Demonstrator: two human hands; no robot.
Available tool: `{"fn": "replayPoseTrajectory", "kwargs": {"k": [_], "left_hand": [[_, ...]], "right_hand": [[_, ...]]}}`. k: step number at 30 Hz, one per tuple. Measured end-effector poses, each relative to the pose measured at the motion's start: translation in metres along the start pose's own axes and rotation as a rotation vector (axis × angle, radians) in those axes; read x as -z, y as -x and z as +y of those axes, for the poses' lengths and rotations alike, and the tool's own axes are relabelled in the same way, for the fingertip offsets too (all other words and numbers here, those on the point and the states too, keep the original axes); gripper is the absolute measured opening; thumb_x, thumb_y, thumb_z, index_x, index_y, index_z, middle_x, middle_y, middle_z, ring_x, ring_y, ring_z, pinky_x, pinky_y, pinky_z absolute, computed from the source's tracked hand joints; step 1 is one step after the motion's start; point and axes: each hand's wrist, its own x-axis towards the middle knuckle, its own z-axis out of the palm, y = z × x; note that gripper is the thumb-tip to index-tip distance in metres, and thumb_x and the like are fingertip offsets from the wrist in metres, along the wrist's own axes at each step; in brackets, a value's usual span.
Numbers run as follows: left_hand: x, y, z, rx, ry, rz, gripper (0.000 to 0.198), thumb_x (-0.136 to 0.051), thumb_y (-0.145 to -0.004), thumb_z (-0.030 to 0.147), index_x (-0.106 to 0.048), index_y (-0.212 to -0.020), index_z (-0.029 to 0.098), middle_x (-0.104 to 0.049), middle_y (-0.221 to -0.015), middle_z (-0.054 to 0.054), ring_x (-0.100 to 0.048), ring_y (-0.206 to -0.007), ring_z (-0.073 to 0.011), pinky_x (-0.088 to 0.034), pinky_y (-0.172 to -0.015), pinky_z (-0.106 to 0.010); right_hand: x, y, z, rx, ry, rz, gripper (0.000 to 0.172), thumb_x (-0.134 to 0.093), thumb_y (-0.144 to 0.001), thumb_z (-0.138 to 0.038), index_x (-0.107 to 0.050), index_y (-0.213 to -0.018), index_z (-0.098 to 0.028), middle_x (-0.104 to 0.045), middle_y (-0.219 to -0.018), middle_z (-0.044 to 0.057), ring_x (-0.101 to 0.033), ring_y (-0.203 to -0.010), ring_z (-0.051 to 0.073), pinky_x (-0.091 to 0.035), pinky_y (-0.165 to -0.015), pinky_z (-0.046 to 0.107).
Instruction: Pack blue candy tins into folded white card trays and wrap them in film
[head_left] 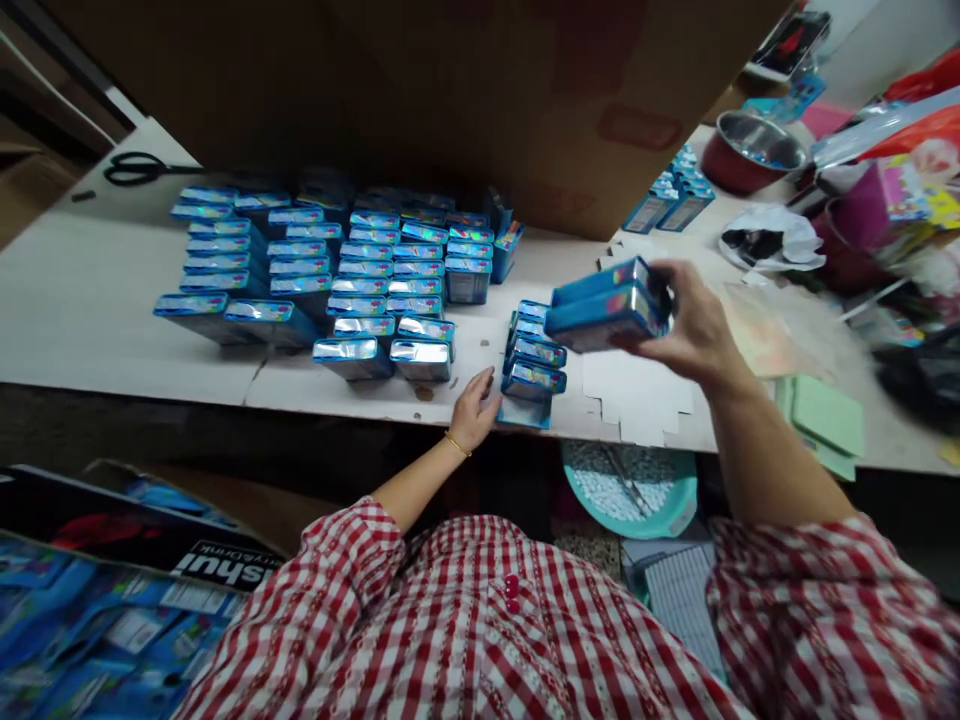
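My right hand [694, 325] is raised above the table, its fingers closed round two small blue boxes [607, 305] held together. My left hand [474, 405] rests at the table's front edge with fingers spread flat, touching the near end of a short row of blue boxes [534, 362]. To the left, several rows of the same shiny blue boxes [337, 270] stand packed on the white table [90, 300].
A big cardboard box [450, 90] stands behind the rows. Scissors [135, 168] lie at far left. Flat white cut-outs [637, 395], green sheets [825, 415], a metal bowl [750, 150] and clutter fill the right. A teal basin [637, 495] sits under the table.
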Motion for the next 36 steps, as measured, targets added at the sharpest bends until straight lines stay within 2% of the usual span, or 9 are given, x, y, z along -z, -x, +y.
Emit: {"fn": "replayPoseTrajectory", "kwargs": {"k": [2, 4, 7, 11, 15, 25, 32, 34, 36], "left_hand": [[0.002, 0.008, 0.002, -0.019, -0.086, 0.011, 0.044, -0.047, -0.083, 0.031, -0.05, -0.124, 0.014, -0.053, -0.123, -0.014, -0.055, -0.108, -0.0214, -0.045, -0.094, -0.037], [0.002, 0.013, 0.004, -0.048, -0.167, -0.001, 0.039, -0.046, -0.083, 0.027, -0.056, -0.117, 0.012, -0.056, -0.117, -0.014, -0.054, -0.108, -0.0219, -0.043, -0.096, -0.038], [0.002, 0.015, 0.004, -0.077, -0.219, -0.035, 0.036, -0.044, -0.082, 0.022, -0.059, -0.112, 0.011, -0.058, -0.114, -0.014, -0.053, -0.11, -0.0216, -0.041, -0.098, -0.038], [0.003, 0.016, 0.0, -0.117, -0.235, -0.054, 0.04, -0.043, -0.079, 0.014, -0.057, -0.116, 0.01, -0.057, -0.118, -0.014, -0.052, -0.112, -0.0197, -0.04, -0.1, -0.036], [0.004, 0.017, -0.002, -0.141, -0.261, -0.046, 0.042, -0.042, -0.078, 0.011, -0.056, -0.118, 0.012, -0.058, -0.118, -0.013, -0.053, -0.111, -0.0186, -0.04, -0.101, -0.035], [0.0, 0.018, -0.001, -0.143, -0.259, -0.027, 0.04, -0.042, -0.08, 0.016, -0.056, -0.118, 0.011, -0.057, -0.12, -0.014, -0.053, -0.113, -0.0197, -0.041, -0.1, -0.036], [0.001, 0.019, 0.002, -0.11, -0.201, -0.027, 0.039, -0.043, -0.079, 0.015, -0.057, -0.116, 0.013, -0.059, -0.114, -0.012, -0.054, -0.109, -0.02, -0.042, -0.098, -0.037], [0.003, 0.021, 0.002, -0.069, -0.135, -0.04, 0.045, -0.047, -0.078, 0.017, -0.051, -0.122, 0.013, -0.057, -0.116, -0.013, -0.056, -0.105, -0.0207, -0.045, -0.094, -0.038], [0.006, 0.021, 0.003, -0.05, -0.054, -0.078, 0.063, -0.055, -0.076, 0.024, -0.036, -0.135, 0.015, -0.047, -0.129, -0.016, -0.055, -0.11, -0.0232, -0.048, -0.089, -0.038]], "right_hand": [[-0.002, 0.041, -0.025, -0.006, -0.046, -0.025, 0.074, -0.073, -0.056, -0.052, -0.045, -0.118, -0.023, -0.056, -0.1, 0.006, -0.056, -0.086, 0.023, -0.049, -0.075, 0.035], [-0.02, 0.071, -0.043, -0.005, -0.077, -0.029, 0.076, -0.072, -0.056, -0.052, -0.043, -0.119, -0.023, -0.055, -0.101, 0.006, -0.056, -0.087, 0.023, -0.049, -0.076, 0.036], [-0.052, 0.091, -0.055, 0.011, -0.058, -0.016, 0.075, -0.071, -0.059, -0.048, -0.04, -0.122, -0.021, -0.053, -0.106, 0.008, -0.054, -0.094, 0.025, -0.048, -0.081, 0.038], [-0.078, 0.093, -0.058, 0.054, 0.085, -0.095, 0.074, -0.066, -0.066, -0.044, -0.037, -0.129, -0.017, -0.052, -0.112, 0.012, -0.048, -0.101, 0.028, -0.047, -0.084, 0.043], [-0.087, 0.095, -0.065, 0.055, 0.224, -0.137, 0.077, -0.062, -0.07, -0.04, -0.032, -0.136, -0.013, -0.05, -0.116, 0.014, -0.044, -0.104, 0.029, -0.048, -0.083, 0.042], [-0.114, 0.122, -0.073, 0.185, 0.406, -0.055, 0.07, -0.047, -0.082, -0.038, -0.025, -0.141, -0.008, -0.042, -0.127, 0.018, -0.035, -0.116, 0.031, -0.034, -0.099, 0.047], [-0.101, 0.095, -0.087, 0.149, 0.431, -0.266, 0.081, -0.063, -0.071, -0.03, -0.027, -0.141, -0.011, -0.043, -0.123, 0.016, -0.039, -0.108, 0.031, -0.036, -0.097, 0.043], [-0.096, 0.085, -0.086, 0.154, 0.415, -0.308, 0.082, -0.066, -0.069, -0.031, -0.028, -0.14, -0.012, -0.044, -0.122, 0.016, -0.04, -0.106, 0.03, -0.038, -0.095, 0.042], [-0.095, 0.079, -0.08, 0.136, 0.396, -0.347, 0.083, -0.066, -0.069, -0.033, -0.029, -0.14, -0.014, -0.045, -0.121, 0.015, -0.041, -0.105, 0.029, -0.04, -0.092, 0.041]]}}
